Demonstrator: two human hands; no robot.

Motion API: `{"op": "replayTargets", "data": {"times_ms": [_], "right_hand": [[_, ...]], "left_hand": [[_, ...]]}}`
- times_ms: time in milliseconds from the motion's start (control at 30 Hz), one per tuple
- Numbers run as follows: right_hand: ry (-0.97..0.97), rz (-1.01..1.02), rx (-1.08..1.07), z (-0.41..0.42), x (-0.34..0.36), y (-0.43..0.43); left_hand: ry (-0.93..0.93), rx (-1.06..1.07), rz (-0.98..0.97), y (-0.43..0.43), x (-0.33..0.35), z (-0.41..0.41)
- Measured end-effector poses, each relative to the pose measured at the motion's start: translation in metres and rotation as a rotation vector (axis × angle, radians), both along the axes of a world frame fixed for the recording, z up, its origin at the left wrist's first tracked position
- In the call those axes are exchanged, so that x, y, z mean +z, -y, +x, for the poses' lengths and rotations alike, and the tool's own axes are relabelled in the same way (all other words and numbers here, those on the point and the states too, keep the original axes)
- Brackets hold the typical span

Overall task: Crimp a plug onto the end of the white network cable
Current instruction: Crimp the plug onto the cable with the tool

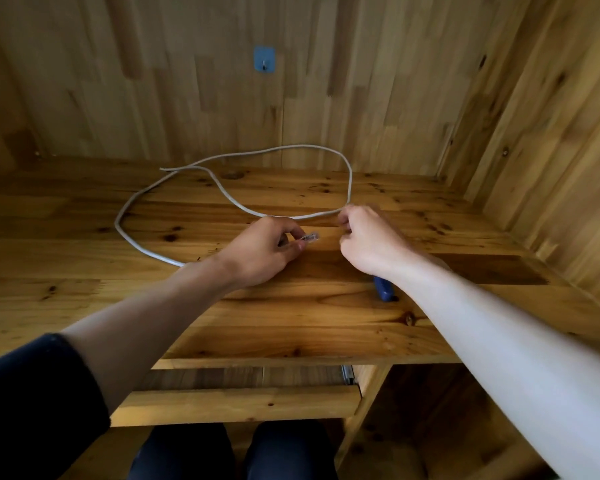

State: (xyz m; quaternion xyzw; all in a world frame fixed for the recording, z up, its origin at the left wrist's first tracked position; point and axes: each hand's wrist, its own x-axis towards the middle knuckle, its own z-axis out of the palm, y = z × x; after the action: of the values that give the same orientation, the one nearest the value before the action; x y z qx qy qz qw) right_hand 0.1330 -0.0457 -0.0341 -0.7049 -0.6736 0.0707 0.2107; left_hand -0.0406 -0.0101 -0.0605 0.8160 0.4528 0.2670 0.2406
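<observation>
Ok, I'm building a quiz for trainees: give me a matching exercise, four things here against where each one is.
Things: 1 clear plug; 2 white cable; 3 blue tool handle; 4 blue hook.
Places: A on the back wall; B looped on the desk; C pinched by the left hand; D partly under the right forearm.
Pairs: 1-C; 2-B; 3-D; 4-A.

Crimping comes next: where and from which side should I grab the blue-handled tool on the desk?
Probably by its blue handle, the only part showing: it pokes out from under the right forearm toward the desk's near edge. Come from that near side with the right hand, once it releases the white cable. The tool's head is hidden.
</observation>
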Motion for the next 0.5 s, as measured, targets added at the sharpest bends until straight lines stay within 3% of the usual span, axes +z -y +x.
{"op": "replayTargets", "data": {"times_ms": [100, 200, 500], "right_hand": [[0.219, -0.223, -0.206, 0.002, 0.01, 0.003], [0.27, -0.422, -0.345, 0.0, 0.008, 0.005], [0.221, -0.444, -0.466, 0.005, 0.001, 0.003]], "left_hand": [[0.011, -0.016, -0.027, -0.003, 0.002, 0.003], [0.017, -0.052, -0.039, -0.003, 0.004, 0.005], [0.046, -0.012, -0.006, -0.001, 0.003, 0.01]]}}
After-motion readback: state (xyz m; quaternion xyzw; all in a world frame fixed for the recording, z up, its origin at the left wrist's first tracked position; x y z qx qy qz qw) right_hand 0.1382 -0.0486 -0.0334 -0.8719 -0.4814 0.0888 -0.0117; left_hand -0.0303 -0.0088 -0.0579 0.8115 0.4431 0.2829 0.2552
